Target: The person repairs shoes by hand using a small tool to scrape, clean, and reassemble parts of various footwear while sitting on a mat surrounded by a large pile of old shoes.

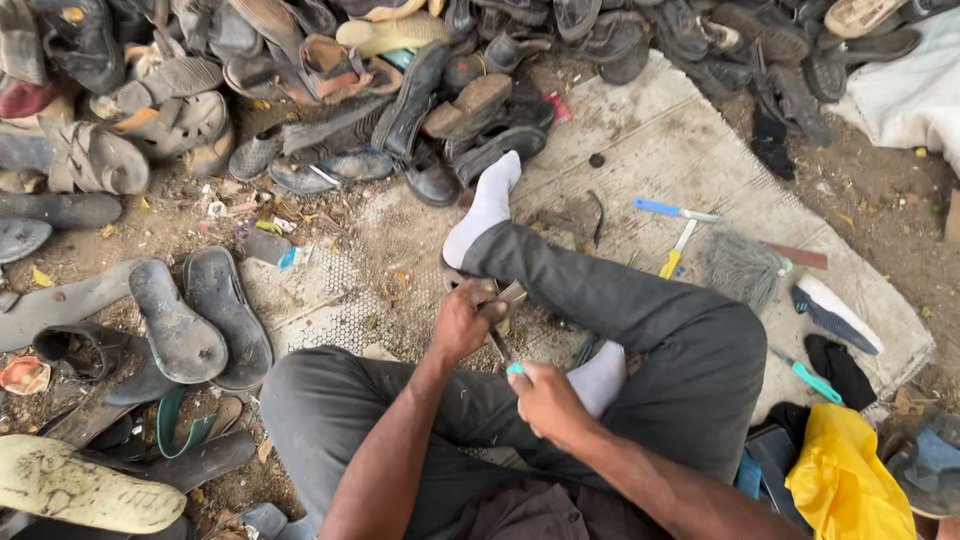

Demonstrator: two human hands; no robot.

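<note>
I sit cross-legged on a worn mat [660, 140], in grey trousers and white socks. My left hand [462, 322] grips a small brown piece of shoe sole [502, 296] just under my outstretched foot [487, 205]. My right hand [545, 400] is closed on a tool with a teal handle [515, 369]; its dark blade points up toward the piece in my left hand. The contact point is hidden between my hands.
A big heap of old shoes and sandals [400, 80] fills the back. Loose flip-flop soles [195, 315] lie at left. On the mat lie a blue-handled tool [668, 209], a yellow-handled tool [675, 255], a brush [745, 265] and a teal-handled tool [812, 378]. A yellow bag [840, 480] sits at lower right.
</note>
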